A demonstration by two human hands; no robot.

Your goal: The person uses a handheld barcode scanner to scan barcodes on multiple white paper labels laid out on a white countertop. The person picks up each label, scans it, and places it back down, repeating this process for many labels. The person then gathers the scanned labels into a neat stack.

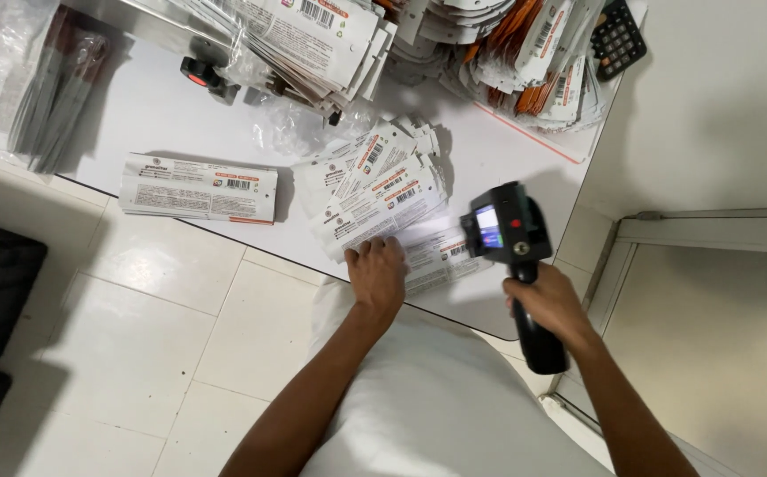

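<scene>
Under the left hand (pixel 377 276) lies a white packet (pixel 436 258), beside the handheld printer (pixel 509 231).

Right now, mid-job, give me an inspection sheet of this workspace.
Surface: white tabletop, largely covered.
Job's things: fanned white printed card packets; black handheld printer gun with small lit screen.
Clutter: separate flat packet stack; heaped packets; orange-edged packets; black calculator; clear plastic bags.
Grippers: left hand pressing the packets; right hand gripping the gun's handle.
Cables: nothing seen.
Surroundings: tiled floor.
</scene>
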